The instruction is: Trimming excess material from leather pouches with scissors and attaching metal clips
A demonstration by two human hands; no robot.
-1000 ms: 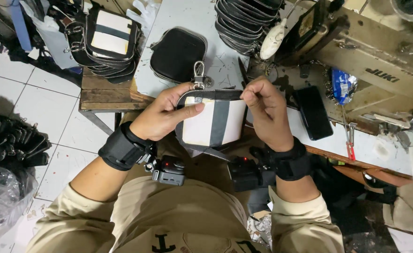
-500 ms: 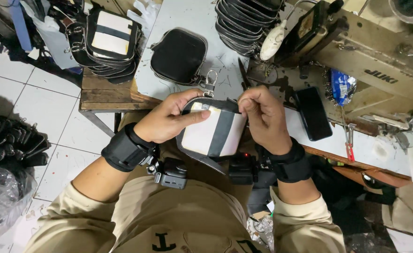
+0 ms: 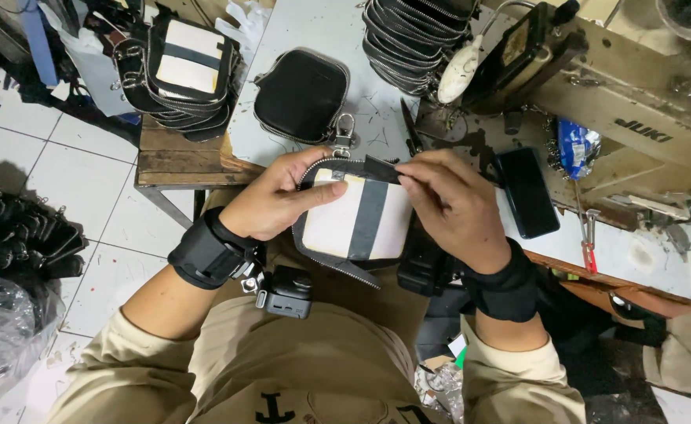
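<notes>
Pouch (image 3: 357, 224) tilted since prev frame; L hand (image 3: 271, 206) grips edge, R hand (image 3: 451, 206) pinches black strap (image 3: 381, 167)

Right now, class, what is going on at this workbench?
A person holds a small white pouch with a dark stripe over their lap. The left hand grips its left side; the right hand pinches the black strip along its top edge. A finished black pouch lies on the table, beside stacks of pouches, a phone and a sewing machine.

sewing workshop, sewing machine (image 3: 596, 86), stacked pouches (image 3: 180, 71)
</notes>
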